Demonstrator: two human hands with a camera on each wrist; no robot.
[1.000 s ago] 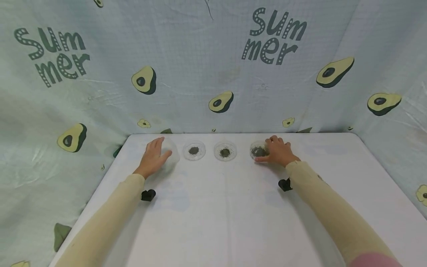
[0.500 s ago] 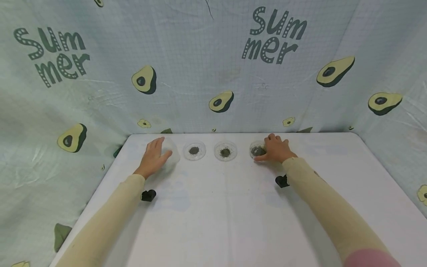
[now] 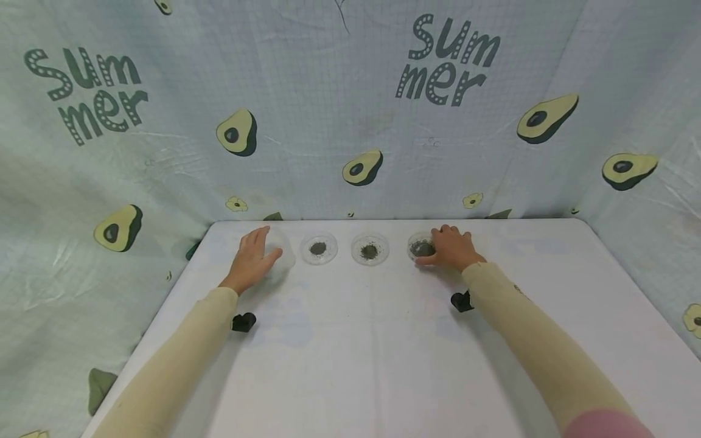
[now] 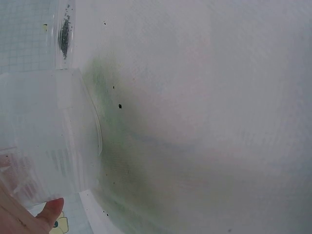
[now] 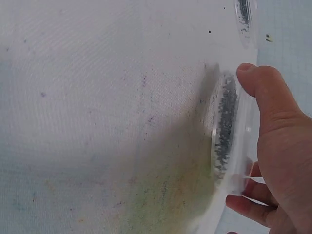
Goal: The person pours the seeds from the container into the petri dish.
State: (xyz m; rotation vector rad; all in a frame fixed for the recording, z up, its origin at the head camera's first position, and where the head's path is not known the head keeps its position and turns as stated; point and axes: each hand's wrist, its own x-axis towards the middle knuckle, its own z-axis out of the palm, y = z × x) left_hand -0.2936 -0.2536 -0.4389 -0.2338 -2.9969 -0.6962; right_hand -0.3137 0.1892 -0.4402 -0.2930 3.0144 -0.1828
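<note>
On the left of the table, my left hand [image 3: 252, 261] holds a clear plastic cup [image 4: 48, 131], thumb and fingers around its side. The cup is faint in the head view. At the right end of the row, my right hand [image 3: 453, 248] grips a clear petri dish [image 5: 222, 131] of dark, coarse bits by its rim, thumb on the near side and fingertips opposite. Between the hands stand two more petri dishes, a left one [image 3: 319, 261] and a middle one [image 3: 370, 261], each with a small dark heap of bits.
The white table [image 3: 350, 353] carries faint stains and a few dark specks. Its far edge meets a hanging cloth [image 3: 306, 121] printed with avocados and lettering. Black wrist mounts [image 3: 243, 322] sit under both sleeves.
My right hand and the petri dish in its grip have shifted slightly left, towards the middle dish. The left hand and the cup have stayed in place.
</note>
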